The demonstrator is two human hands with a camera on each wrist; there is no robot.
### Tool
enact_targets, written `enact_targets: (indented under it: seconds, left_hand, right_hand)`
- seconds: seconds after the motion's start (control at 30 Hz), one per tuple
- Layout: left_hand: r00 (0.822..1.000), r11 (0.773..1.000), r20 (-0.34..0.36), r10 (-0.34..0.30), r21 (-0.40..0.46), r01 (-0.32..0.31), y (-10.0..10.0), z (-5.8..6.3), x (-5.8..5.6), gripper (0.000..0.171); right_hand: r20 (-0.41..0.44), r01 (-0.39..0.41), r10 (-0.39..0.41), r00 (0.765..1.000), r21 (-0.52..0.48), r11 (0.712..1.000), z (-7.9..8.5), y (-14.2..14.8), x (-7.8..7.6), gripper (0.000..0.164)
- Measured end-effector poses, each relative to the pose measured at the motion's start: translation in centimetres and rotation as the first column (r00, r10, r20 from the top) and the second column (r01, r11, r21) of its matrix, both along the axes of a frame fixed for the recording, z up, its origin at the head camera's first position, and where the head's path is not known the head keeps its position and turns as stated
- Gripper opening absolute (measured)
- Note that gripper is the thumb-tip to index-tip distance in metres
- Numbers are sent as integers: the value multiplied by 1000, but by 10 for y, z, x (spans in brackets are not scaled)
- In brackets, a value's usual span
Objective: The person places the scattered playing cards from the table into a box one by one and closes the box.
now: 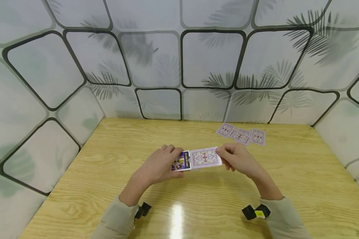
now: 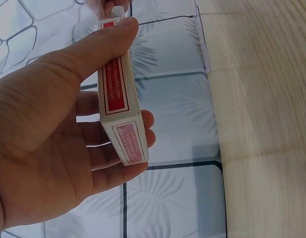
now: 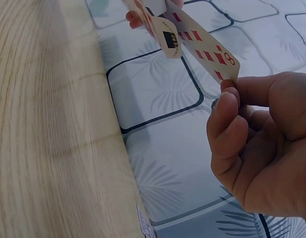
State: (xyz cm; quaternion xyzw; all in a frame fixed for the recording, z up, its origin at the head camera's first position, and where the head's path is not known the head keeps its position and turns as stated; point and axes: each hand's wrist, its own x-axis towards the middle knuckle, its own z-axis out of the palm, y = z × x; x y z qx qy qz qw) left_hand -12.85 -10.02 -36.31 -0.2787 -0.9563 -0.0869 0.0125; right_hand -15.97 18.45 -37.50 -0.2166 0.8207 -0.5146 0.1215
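Observation:
My left hand (image 1: 159, 165) grips a playing-card box (image 1: 181, 160) above the table, thumb on one narrow side and fingers on the other. In the left wrist view the box (image 2: 116, 89) shows a white side with a red printed panel. A playing card (image 1: 205, 157) with a patterned purple-white back extends from the box's right end. My right hand (image 1: 237, 160) pinches the card's far corner between thumb and finger. The right wrist view shows the card's face (image 3: 205, 47) with red diamonds and an 8. The box's flap (image 3: 169, 37) hangs below it.
Several cards (image 1: 239, 136) lie back-up, partly overlapping, near the back right of the wooden table (image 1: 122, 139). A patterned wall covering (image 1: 210, 59) rises behind the table and along both sides. A black wrist device (image 1: 142, 210) sits at each sleeve.

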Motion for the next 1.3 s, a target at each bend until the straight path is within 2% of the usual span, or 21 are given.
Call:
enact_targets:
  seconds: [0.57, 0.9, 1.3]
  left_hand:
    - [1000, 1000, 6, -5, -11, 5, 1, 1, 2, 75]
    - [1000, 1000, 11, -19, -4, 19, 0, 0, 0, 74]
    - [999, 999, 5, -33, -31, 34, 4, -1, 2, 74]
  right_hand:
    - [21, -43, 42, 999, 21, 999, -3, -6, 0, 38]
    - [75, -167, 166, 983, 4, 986, -5, 0, -4, 24]
    - [99, -191, 189, 977, 12, 982, -9, 0, -5, 26]
